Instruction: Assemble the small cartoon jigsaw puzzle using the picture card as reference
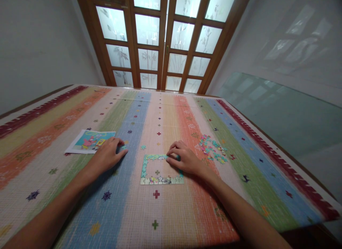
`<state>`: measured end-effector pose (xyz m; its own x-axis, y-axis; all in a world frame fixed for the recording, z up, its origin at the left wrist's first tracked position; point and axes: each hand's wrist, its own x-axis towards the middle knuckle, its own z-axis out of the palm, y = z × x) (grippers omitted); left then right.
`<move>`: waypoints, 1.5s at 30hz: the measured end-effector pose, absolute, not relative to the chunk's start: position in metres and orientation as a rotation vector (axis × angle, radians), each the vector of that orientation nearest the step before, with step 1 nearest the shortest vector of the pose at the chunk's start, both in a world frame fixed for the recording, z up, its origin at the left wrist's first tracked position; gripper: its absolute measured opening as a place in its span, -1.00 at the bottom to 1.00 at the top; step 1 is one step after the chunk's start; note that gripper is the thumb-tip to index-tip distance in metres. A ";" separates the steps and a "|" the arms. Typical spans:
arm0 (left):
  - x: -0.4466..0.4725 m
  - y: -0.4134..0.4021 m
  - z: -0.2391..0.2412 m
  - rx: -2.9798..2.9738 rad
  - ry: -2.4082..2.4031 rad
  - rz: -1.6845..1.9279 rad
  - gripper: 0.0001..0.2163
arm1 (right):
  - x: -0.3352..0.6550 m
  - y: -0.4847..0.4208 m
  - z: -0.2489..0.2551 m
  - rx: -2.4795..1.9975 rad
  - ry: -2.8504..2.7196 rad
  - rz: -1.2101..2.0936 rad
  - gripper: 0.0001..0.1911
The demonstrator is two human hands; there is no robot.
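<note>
A rectangular border of joined jigsaw pieces (144,170) lies on the striped tablecloth, its inside showing bare cloth. My right hand (185,159) covers its upper right part, with thumb and forefinger closed at a puzzle piece (161,157) in the top edge. My left hand (108,154) is beside the printed reference picture (89,140), covering its lower right corner. Between the left thumb and forefinger shows a small teal puzzle piece (124,147). One loose teal piece (143,147) lies by itself just above the border.
A scattered pile of loose jigsaw pieces (213,149) lies to the right of my right hand. The tablecloth (128,213) covers the table, whose far edge faces wooden doors with frosted panes (162,45). A glass sheet (280,110) stands along the right wall.
</note>
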<state>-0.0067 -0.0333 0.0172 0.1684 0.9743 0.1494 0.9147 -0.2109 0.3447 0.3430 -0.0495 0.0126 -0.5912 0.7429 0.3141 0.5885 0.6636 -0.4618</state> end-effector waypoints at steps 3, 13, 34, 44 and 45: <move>-0.010 -0.032 0.016 2.261 1.885 0.490 -0.70 | 0.343 -0.049 0.013 -1.034 -2.404 0.424 -0.91; -0.012 -0.027 0.018 2.260 1.815 0.499 -0.76 | 0.341 -0.051 0.014 -1.061 -2.423 0.425 -0.92; 0.041 -0.045 0.027 1.868 1.430 0.781 -0.69 | 0.336 -0.057 0.019 -1.017 -2.353 0.478 -0.77; 0.080 -0.066 0.022 1.613 1.078 0.904 -0.76 | 0.319 -0.065 0.015 -0.787 -2.278 0.439 -0.73; 0.083 -0.068 0.021 1.575 1.055 0.925 -0.75 | 0.318 -0.065 0.014 -0.768 -2.270 0.428 -0.73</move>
